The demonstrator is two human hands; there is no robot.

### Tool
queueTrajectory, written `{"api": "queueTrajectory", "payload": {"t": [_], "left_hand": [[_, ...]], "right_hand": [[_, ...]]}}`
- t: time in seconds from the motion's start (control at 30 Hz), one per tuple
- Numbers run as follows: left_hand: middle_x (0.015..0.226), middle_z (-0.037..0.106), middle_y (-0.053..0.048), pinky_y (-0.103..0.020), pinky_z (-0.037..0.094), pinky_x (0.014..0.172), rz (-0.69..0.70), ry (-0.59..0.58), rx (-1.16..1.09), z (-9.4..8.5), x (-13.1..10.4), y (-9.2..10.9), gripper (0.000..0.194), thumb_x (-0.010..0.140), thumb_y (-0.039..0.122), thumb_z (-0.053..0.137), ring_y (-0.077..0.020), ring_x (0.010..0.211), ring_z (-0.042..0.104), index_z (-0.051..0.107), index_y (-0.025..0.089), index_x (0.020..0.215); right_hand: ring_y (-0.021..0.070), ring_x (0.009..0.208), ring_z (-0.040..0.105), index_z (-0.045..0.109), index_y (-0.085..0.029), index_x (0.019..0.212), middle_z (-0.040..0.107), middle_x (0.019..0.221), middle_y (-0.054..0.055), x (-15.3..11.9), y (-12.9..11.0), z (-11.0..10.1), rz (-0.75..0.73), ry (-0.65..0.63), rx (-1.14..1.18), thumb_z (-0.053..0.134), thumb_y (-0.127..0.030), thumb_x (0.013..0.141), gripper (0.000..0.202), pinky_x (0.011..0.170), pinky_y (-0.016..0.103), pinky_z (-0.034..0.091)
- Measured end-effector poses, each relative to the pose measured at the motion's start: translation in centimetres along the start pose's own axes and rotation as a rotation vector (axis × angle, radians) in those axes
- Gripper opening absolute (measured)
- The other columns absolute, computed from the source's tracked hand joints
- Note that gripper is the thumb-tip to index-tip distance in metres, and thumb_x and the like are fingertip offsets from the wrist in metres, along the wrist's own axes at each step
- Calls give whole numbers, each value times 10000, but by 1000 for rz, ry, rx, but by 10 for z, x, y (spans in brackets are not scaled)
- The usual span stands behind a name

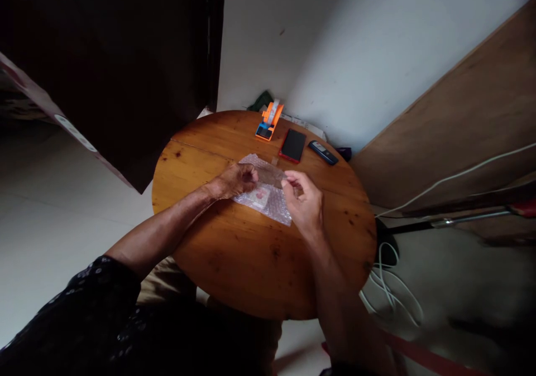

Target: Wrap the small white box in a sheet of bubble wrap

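1. In the head view, the only one I have, my left grip [238, 181] has thumb and fingers closed together at one end of a thin see-through strip [270, 177]; my right grip [306, 198] pinches the other end between thumb and fingertips.
2. I judge the strip is held from both ends so that it spans flat and does not curl onto itself.
3. It sits above the bubble wrap [280, 210], which lies on the round desk [243, 264] with a small pale item [260, 196] on or within it; I cannot tell which.
4. The tape dispenser [271, 120], phone [293, 145] and dark handheld device [322, 152] line the far side, probably to leave the middle free.
5. That row and the wall [276, 41] behind limit my forward reach. Bare wood lies to both sides of the wrap and towards me, giving my wrists room; the rounded edge drops off past my forearms, with a white cable [387, 287] below on the right.
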State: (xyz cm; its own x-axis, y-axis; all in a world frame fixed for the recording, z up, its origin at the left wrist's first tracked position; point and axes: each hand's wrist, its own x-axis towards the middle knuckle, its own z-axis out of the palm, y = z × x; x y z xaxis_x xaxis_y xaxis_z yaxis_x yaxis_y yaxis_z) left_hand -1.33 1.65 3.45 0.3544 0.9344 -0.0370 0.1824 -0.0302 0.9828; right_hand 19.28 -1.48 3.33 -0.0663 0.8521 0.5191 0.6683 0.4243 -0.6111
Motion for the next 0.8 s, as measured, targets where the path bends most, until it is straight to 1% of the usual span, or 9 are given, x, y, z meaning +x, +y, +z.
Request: {"api": "queueTrajectory", "payload": {"t": [0.07,0.13,0.2,0.27,0.4,0.5,0.57,0.67,0.8], "left_hand": [[653,511,50,-192,311,530,7,-8,-12,0,0,0,119,694,100,659,-60,559,410,556,146,730],[667,520,43,-189,326,541,31,-18,-21,0,1,-2,108,695,108,654,-61,577,427,561,144,737],[675,524,38,-191,338,550,46,-17,-24,1,3,-5,106,695,127,656,-64,587,438,563,144,742],[689,531,33,-195,348,559,44,-15,-10,1,5,-7,112,698,153,657,-67,593,444,568,142,764],[761,556,18,-202,360,575,42,14,116,-14,0,-4,210,717,238,670,-83,630,462,600,137,887],[802,577,15,-205,375,577,5,-93,242,-32,-7,2,344,734,260,654,-100,648,490,614,152,1059],[800,594,11,-208,368,569,-29,-91,377,-39,-8,4,349,760,243,600,-110,643,504,631,169,1100],[873,659,-17,-223,393,603,-83,-55,618,-39,-5,5,341,757,207,574,-144,712,576,674,181,1083],[986,711,-45,-250,440,698,-146,5,864,-35,-2,4,298,766,258,618,-202,856,646,688,191,1048]], "right_hand": [[242,930,679,707,-248,1029,742,977,74,-3,-15,-6,-174,-9,-49,541,-291,925,200,891,416,500],[248,960,675,713,-260,1002,749,984,60,-7,-26,-7,-295,-147,-134,575,-283,926,159,927,430,462],[266,995,660,713,-251,993,745,1035,57,-9,-30,-4,-354,-297,-224,647,-299,895,127,927,440,436],[280,1019,636,711,-226,981,732,1084,68,-10,-27,2,-371,-375,-280,700,-300,862,140,914,437,427],[260,1020,607,703,-207,958,713,1088,80,-10,-20,8,-357,-390,-291,664,-240,887,87,905,408,425],[249,1010,596,701,-210,966,702,1068,71,-9,-20,7,-344,-415,-295,637,-234,908,90,910,396,421],[257,1040,582,701,-212,1076,685,1111,79,-9,-21,6,-357,-438,-317,619,-248,925,176,915,399,415],[275,1084,556,666,-225,1244,651,1196,103,-10,-23,8,-388,-456,-393,577,-265,953,306,909,410,398],[282,1057,536,686,-234,1201,646,1178,115,-12,-27,12,-408,-454,-512,549,-296,972,274,876,416,357]]}}
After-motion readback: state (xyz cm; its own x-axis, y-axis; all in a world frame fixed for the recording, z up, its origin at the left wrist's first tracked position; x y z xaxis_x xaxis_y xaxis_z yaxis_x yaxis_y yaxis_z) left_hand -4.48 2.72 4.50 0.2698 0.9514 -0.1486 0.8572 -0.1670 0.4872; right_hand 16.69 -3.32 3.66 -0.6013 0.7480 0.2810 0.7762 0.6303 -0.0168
